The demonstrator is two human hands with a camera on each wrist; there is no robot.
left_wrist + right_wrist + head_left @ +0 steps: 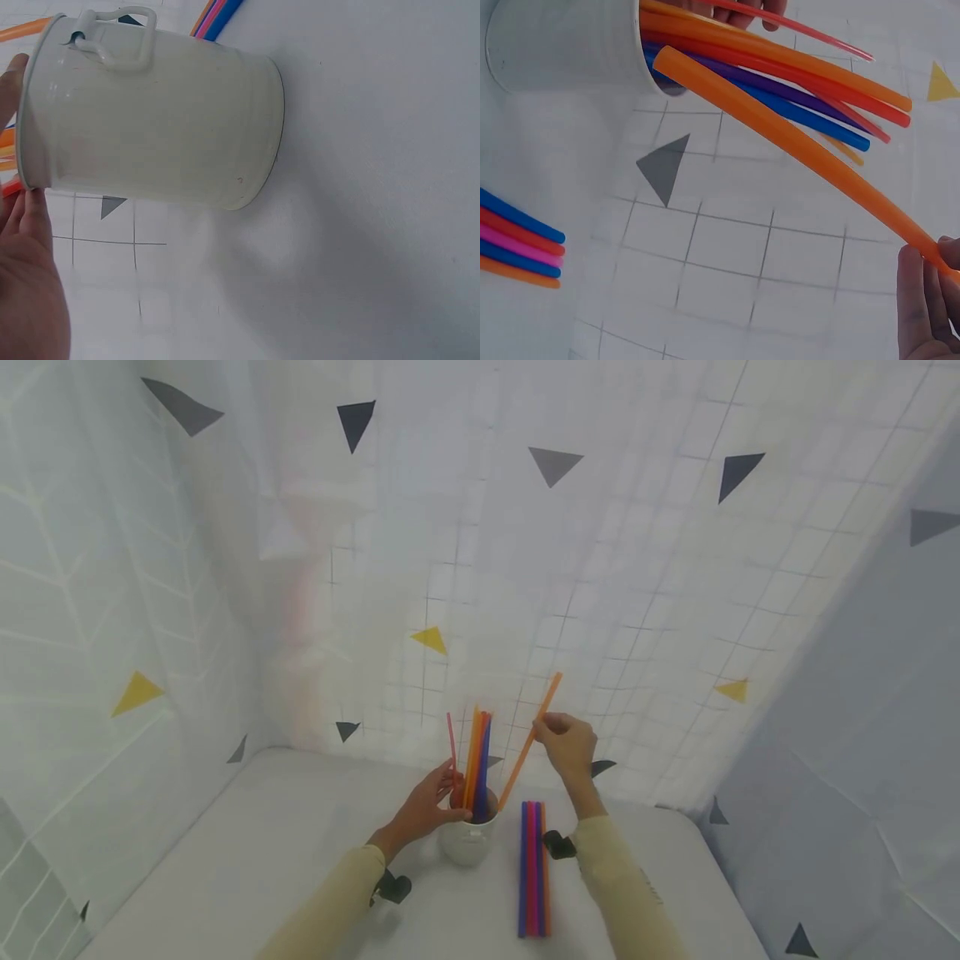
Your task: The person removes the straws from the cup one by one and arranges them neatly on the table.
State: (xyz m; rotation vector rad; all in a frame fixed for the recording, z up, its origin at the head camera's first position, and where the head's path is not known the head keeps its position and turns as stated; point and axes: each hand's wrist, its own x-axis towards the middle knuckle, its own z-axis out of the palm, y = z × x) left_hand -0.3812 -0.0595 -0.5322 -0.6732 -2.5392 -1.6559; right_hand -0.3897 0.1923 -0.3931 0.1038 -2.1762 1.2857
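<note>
A white pail [157, 112] with a small side handle stands upright on the table, holding several straws [477, 760] in orange, red, blue and purple. Round its rim, my left hand [426, 802] holds the pail, thumb on the near side and fingers on the far left. One thin red straw [452, 739] leans beside those fingers. With thumb and fingertips, my right hand [568, 745] pinches an orange straw [795, 154] near its upper end. That straw slants down to the pail's right rim; whether it touches is unclear.
A row of several straws [532, 868], blue, red, pink and orange, lies on the white table [300, 860] to the right of the pail. Behind stands a white sheet [637, 568] with grid lines and triangles; more sheeting hangs at both sides.
</note>
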